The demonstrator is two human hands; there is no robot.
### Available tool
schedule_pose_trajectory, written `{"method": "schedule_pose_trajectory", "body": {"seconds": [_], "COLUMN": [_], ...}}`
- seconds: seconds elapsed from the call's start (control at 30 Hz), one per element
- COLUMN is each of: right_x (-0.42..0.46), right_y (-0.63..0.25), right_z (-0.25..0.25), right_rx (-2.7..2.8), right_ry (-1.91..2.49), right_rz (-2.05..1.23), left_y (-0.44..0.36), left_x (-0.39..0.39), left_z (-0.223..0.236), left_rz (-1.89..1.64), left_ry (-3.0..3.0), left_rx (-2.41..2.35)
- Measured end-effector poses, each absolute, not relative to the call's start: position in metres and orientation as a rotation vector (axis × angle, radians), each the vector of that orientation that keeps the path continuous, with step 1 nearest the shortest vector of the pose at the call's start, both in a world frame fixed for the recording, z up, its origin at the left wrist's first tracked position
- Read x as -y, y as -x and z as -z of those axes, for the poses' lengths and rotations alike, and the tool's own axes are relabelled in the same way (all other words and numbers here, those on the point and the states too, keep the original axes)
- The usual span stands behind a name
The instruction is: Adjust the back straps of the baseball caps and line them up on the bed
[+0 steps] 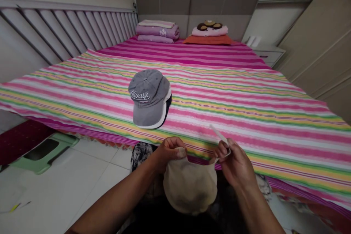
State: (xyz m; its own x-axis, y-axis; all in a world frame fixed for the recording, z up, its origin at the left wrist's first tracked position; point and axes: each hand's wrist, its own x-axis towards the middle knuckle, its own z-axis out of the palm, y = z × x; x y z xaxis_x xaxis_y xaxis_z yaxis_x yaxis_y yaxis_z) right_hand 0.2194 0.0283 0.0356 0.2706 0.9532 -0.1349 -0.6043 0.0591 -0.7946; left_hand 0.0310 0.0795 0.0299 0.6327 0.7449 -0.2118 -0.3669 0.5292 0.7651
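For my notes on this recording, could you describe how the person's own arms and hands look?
The left hand and right hand wear no gloves. Both forearms are uncovered, with no sleeve, watch or bracelet visible. Rings I cannot make out.

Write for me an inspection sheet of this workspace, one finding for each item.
Surface: bed with striped sheet, slightly wrinkled.
Things in hand: beige cap, rear strap undone.
Other caps: grey cap marked "Always", lying over a white cap and a dark one.
Clutter: green stool and a thin item with a yellow part on the floor, kind unclear.
Hands: left hand holds one side of the beige cap's opening; right hand holds the strap side.
Cables: nothing seen that is clearly a cable.
Surroundings: purple folded bedding, pink folded bedding, headboard, bedside cabinet.
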Motion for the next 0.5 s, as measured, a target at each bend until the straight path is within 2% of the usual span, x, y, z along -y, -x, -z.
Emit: {"method": "schedule_pose_trajectory", "body": {"seconds": [0.07, 0.23, 0.4, 0.5], "right_x": [-0.028, -0.018, -0.015, -0.015], "right_y": [-0.223, -0.220, -0.214, -0.208], "right_z": [-0.031, -0.022, -0.035, -0.047], "right_rx": [0.545, 1.046, 1.189, 1.172], "right_ry": [0.926, 0.978, 0.990, 0.998], "right_rz": [-1.311, -1.686, -1.823, -1.779], "left_y": [-0.030, -0.031, -0.026, -0.022], "left_x": [-0.080, -0.082, -0.090, -0.094], "left_z": [-0.028, -0.035, -0.044, -0.045], "left_rz": [-0.711, -0.750, -0.717, -0.652], "left_ry": [-0.753, -0.762, -0.760, -0.756], "left_rx": [-0.568, -0.576, -0.680, -0.667]}}
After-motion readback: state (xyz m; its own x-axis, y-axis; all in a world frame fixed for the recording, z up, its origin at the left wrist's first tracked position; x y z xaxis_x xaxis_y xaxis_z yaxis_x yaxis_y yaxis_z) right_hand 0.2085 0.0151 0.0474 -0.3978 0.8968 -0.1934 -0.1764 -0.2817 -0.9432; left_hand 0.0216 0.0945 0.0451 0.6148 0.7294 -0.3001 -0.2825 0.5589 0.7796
